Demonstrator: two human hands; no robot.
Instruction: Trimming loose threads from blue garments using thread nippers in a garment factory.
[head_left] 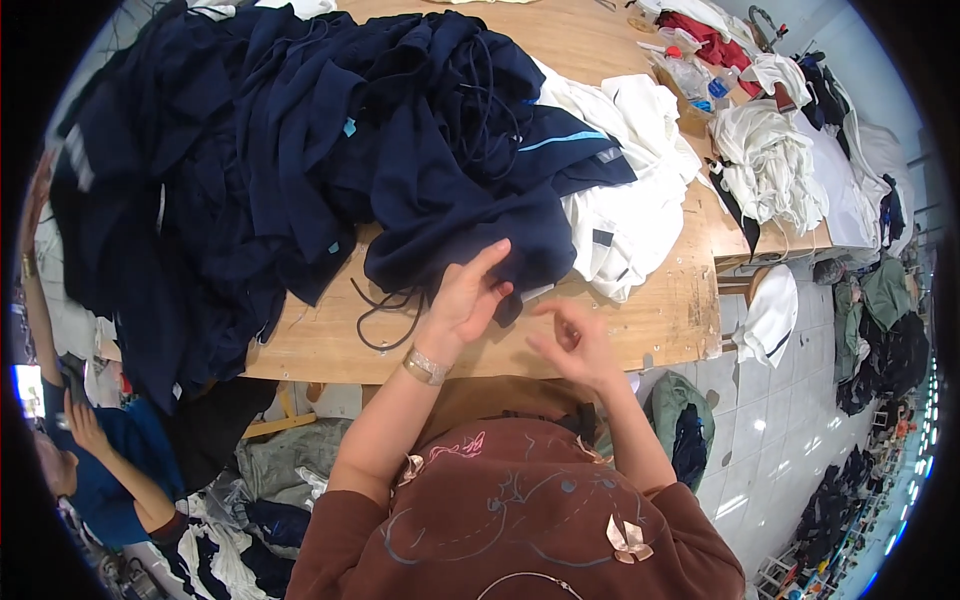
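A big heap of navy blue garments (310,130) covers the left and middle of the wooden table (660,335). My left hand (468,298) is raised over the near edge of the heap, palm turned inward and fingers apart, with nothing in it. To its right, above the table's front part, my right hand (578,342) is half curled, thumb and forefinger apart, and it too appears to hold nothing. A dark drawstring (385,318) loops out onto the wood left of my left hand. White garments (640,190) lie right of the navy heap, partly under it.
Another person (110,460) at the left reaches up along the heap. On the right stand a second surface with a white cloth pile (770,165) and a plastic bottle (718,88). A stool draped with white cloth (770,315) and green bundles (680,425) are below.
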